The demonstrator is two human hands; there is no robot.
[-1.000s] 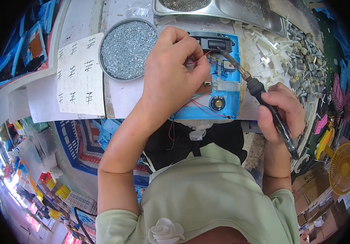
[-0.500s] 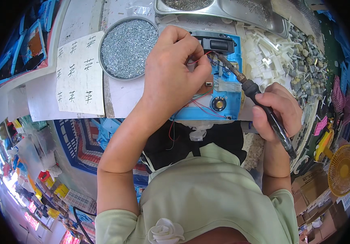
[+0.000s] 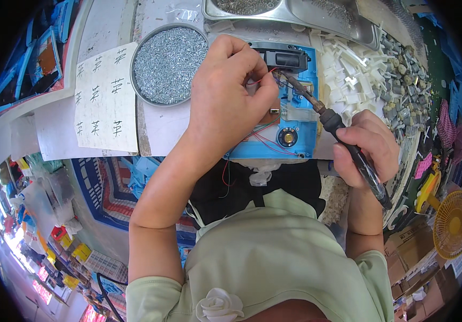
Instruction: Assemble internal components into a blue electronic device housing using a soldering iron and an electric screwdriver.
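A blue plastic housing [image 3: 307, 131] lies on the table before me, with a black battery box [image 3: 287, 60] at its far side and a small round speaker [image 3: 287, 137] at its near right. My left hand [image 3: 233, 86] covers the housing's left part and pinches a thin red wire [image 3: 272, 71] between thumb and fingertips. In my right hand [image 3: 370, 150] is a soldering iron [image 3: 355, 153], gripped by its dark handle. Its metal tip slants up and left to just below the battery box, near the red wire. Whether tip and wire touch I cannot tell.
Left of my left hand stands a round tin of small screws [image 3: 169, 64], beside a handwritten paper sheet [image 3: 106, 99]. White plastic parts [image 3: 349, 80] and small motors [image 3: 405, 88] are heaped on the right. A metal tray [image 3: 301, 16] is at the back; a yellow fan [image 3: 455, 224] stands lower right.
The soldering iron's tip has shifted slightly left and up along the housing. My left hand stays almost still on the red wire.
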